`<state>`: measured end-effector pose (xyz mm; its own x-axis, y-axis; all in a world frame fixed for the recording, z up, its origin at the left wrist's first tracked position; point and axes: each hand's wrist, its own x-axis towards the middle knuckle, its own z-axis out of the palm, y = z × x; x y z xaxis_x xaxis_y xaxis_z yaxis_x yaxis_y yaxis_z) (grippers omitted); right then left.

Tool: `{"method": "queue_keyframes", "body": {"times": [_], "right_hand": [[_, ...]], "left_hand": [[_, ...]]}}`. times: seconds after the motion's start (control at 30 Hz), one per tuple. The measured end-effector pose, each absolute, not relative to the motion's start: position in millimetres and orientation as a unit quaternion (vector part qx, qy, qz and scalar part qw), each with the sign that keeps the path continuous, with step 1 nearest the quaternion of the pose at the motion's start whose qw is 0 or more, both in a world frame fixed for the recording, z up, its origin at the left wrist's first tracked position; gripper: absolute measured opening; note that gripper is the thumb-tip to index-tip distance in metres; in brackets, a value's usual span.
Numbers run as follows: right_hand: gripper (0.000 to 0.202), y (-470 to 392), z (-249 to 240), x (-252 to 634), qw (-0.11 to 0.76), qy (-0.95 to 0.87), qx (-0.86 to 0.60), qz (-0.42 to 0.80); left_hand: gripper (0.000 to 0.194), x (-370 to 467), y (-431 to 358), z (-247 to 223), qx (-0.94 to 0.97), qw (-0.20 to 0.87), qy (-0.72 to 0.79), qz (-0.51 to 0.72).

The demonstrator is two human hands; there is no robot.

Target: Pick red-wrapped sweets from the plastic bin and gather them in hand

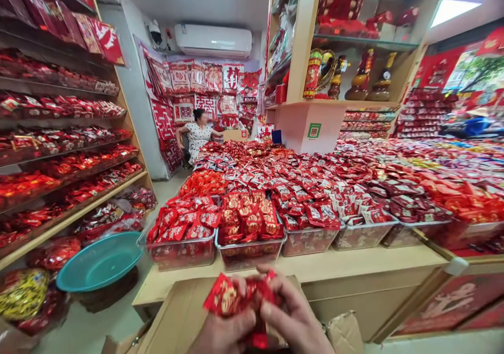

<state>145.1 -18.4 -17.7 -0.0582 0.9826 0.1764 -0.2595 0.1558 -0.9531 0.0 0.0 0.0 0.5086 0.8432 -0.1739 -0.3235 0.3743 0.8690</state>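
small red gold-printed packets [236, 299], bunched together, held above an open carton.

Only the left hand [224, 333] and the right hand [295, 320] were visible at the bottom edge, both bare, with no gloves, rings, watch or sleeve in sight.

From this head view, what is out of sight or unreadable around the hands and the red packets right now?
- Left hand and right hand: wrists cut off by the bottom edge.
- Red packets: their count is hidden by the fingers, their print too small to read.
- Cardboard box: its inside is hidden behind the flap and the hands.
- Clear bins: lower layers hidden by the top packets.
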Motion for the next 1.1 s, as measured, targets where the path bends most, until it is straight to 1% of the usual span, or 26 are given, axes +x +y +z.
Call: {"method": "queue_keyframes", "body": {"times": [0.07, 0.13, 0.27, 0.43, 0.5, 0.57, 0.6, 0.67, 0.77, 0.87, 0.93, 1.0, 1.1], "right_hand": [[0.021, -0.7, -11.2, 137.5, 0.623, -0.392, -0.33, 0.591], [0.018, 13.8, -8.4, 131.2, 0.639, -0.329, -0.312, 0.621], [0.018, 34.6, -12.0, 131.4, 0.66, -0.299, -0.32, 0.61], [0.016, 52.4, -30.1, 141.3, 0.706, -0.312, -0.364, 0.522], [0.013, 54.8, -37.7, 143.6, 0.734, -0.329, -0.37, 0.464], [0.009, 53.0, -42.7, 144.7, 0.749, -0.389, -0.382, 0.376], [0.008, 50.8, -43.9, 144.9, 0.739, -0.444, -0.389, 0.325], [0.015, 44.9, -44.6, 144.3, 0.683, -0.566, -0.401, 0.229], [0.025, 36.3, -44.0, 141.9, 0.6, -0.668, -0.414, 0.152], [0.027, 32.2, -45.9, 139.6, 0.569, -0.689, -0.418, 0.163], [0.025, 32.5, -49.5, 138.3, 0.583, -0.663, -0.424, 0.201], [0.026, 34.3, -53.7, 136.8, 0.612, -0.607, -0.43, 0.268], [0.039, 37.0, -57.7, 133.9, 0.625, -0.523, -0.43, 0.389]], "left_hand": [[0.031, 9.3, 15.5, 3.8, 0.367, 0.76, 0.306, 0.441], [0.033, 13.7, 28.6, 5.5, 0.347, 0.756, 0.307, 0.462], [0.026, 12.0, 47.2, 1.3, 0.359, 0.735, 0.319, 0.479], [0.025, 10.1, 62.6, -9.3, 0.369, 0.689, 0.352, 0.515], [0.023, 10.0, 65.4, -13.6, 0.378, 0.668, 0.364, 0.529], [0.02, 9.4, 65.7, -18.2, 0.374, 0.67, 0.363, 0.529], [0.018, 8.9, 65.0, -20.5, 0.368, 0.683, 0.355, 0.522], [0.017, 8.1, 62.9, -24.6, 0.355, 0.712, 0.325, 0.511], [0.021, 7.2, 59.6, -27.3, 0.348, 0.731, 0.295, 0.508], [0.022, 6.3, 57.8, -26.5, 0.348, 0.715, 0.328, 0.511], [0.022, 6.0, 56.9, -25.9, 0.35, 0.707, 0.341, 0.511], [0.022, 6.7, 55.6, -26.5, 0.366, 0.698, 0.349, 0.507], [0.024, 9.9, 53.1, -29.9, 0.382, 0.674, 0.375, 0.509]]}}
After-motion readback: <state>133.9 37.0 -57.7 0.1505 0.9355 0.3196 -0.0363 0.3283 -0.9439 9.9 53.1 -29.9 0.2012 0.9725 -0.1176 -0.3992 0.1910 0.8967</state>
